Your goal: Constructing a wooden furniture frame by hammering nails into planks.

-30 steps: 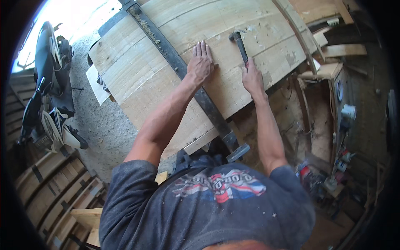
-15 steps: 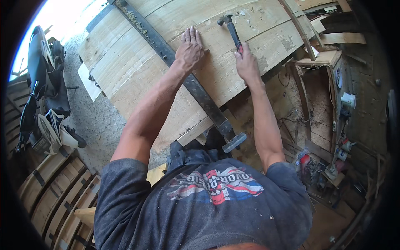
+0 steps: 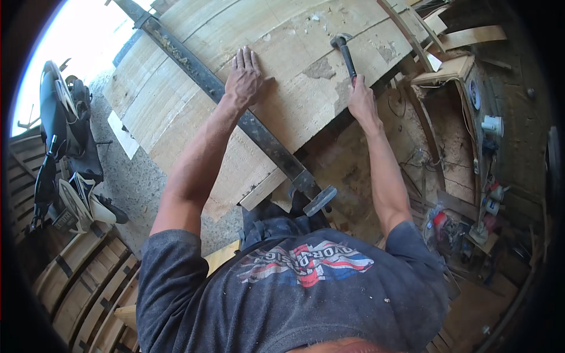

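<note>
My left hand (image 3: 243,81) lies flat on a wide panel of pale joined boards (image 3: 297,115), fingers stretched out and pressed close together. A long dark bar clamp (image 3: 268,141) crosses the panel just beside that wrist, under my left forearm. My right hand (image 3: 362,103) is wrapped around the grip of a claw hammer (image 3: 346,59) with a dark handle. The hammer's head is over the panel's right part; I cannot tell whether it touches the wood. Greyish patches and small flakes mark the surface around it.
The clamp's end handle (image 3: 321,200) sticks out near my waist. On the right stands a wooden box-like cabinet (image 3: 445,73), with curved wooden strips (image 3: 474,36) behind it. A motorbike (image 3: 67,123) is parked at left, above slatted curved wooden pieces (image 3: 88,273).
My right hand has carried the hammer to the right across the panel. The whole view has shifted, so panel and clamp appear further left; my left hand stays flat on the boards.
</note>
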Available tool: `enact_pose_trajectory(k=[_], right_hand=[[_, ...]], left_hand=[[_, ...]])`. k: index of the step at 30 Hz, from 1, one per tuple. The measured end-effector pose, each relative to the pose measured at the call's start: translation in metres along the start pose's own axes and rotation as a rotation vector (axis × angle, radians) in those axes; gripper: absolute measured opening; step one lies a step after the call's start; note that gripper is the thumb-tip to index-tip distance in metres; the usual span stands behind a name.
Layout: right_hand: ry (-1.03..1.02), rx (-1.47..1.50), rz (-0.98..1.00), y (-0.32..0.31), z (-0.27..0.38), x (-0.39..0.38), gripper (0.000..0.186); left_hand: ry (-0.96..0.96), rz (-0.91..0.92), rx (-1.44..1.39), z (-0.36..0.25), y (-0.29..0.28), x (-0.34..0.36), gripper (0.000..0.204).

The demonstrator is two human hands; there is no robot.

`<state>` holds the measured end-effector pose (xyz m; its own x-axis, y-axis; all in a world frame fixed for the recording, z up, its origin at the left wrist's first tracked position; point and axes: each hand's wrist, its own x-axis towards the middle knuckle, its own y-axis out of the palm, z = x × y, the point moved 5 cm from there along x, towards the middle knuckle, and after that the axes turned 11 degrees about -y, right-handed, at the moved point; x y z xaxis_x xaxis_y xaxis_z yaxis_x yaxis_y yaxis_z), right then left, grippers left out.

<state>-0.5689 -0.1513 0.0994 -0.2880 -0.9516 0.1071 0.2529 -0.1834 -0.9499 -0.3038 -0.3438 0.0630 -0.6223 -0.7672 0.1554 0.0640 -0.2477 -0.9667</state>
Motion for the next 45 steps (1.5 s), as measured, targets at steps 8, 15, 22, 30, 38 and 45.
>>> enact_pose_trajectory(k=[8,15,22,30,38,45], right_hand=[[-0.027,0.354,-0.414,-0.015,0.009,-0.033,0.031],[-0.105,0.232,-0.365,-0.015,0.014,-0.054,0.037],[-0.244,0.67,-0.288,-0.001,0.03,-0.206,0.015],[-0.081,0.74,0.007,0.186,0.038,-0.372,0.028],[0.37,0.455,0.286,0.358,0.059,-0.366,0.039],[1.536,0.975,-0.441,0.3,0.121,-0.389,0.033]], left_hand=[[-0.048,0.084,-0.162,0.001,-0.027,-0.018,0.085],[-0.287,-0.354,-0.561,0.023,-0.055,-0.057,0.046],[-1.019,-0.583,-0.499,0.107,-0.051,-0.283,0.052],[-1.65,0.042,-0.76,0.121,0.027,-0.401,0.085],[-1.676,0.163,-0.857,0.124,0.025,-0.459,0.091],[-1.658,0.235,-0.818,0.101,0.026,-0.44,0.091]])
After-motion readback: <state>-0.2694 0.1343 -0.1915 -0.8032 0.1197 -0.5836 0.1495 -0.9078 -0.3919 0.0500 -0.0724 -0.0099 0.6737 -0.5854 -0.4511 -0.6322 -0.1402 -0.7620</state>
